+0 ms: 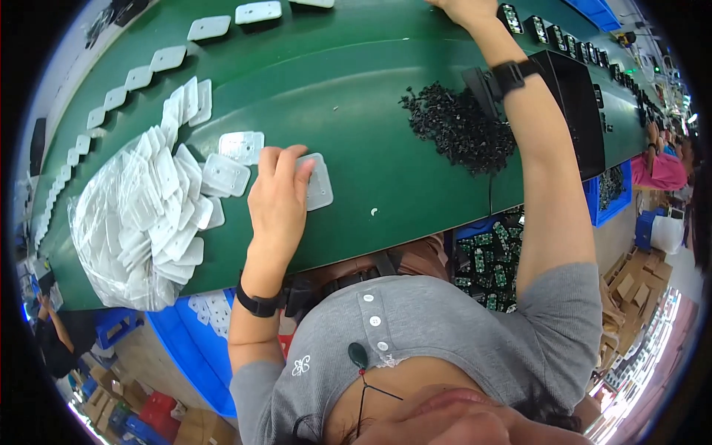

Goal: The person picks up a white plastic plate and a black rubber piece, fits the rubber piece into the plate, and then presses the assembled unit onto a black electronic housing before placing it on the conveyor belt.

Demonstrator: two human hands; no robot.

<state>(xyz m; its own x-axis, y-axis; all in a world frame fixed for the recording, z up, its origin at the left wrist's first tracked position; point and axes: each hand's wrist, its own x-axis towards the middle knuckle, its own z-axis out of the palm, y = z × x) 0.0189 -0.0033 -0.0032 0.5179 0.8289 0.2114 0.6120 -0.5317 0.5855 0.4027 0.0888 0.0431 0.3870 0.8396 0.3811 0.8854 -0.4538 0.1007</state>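
Beside the pile of white covers (167, 185), your left hand (280, 182) curls its fingers at one white plate (320, 187) on the counter (363, 248), grip unclear; apparently you're handling it, and lifting calls for an edge pinch. Your right hand's (469, 9) fingers are cropped: can't tell.

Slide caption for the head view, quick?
Left hand at a white plastic piece, right hand stretched across the green bench past a heap of small black parts.

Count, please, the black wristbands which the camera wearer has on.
2. One wristband is just below the left hand, by a white cover; the other is just below the right hand. Both wrists are visible.
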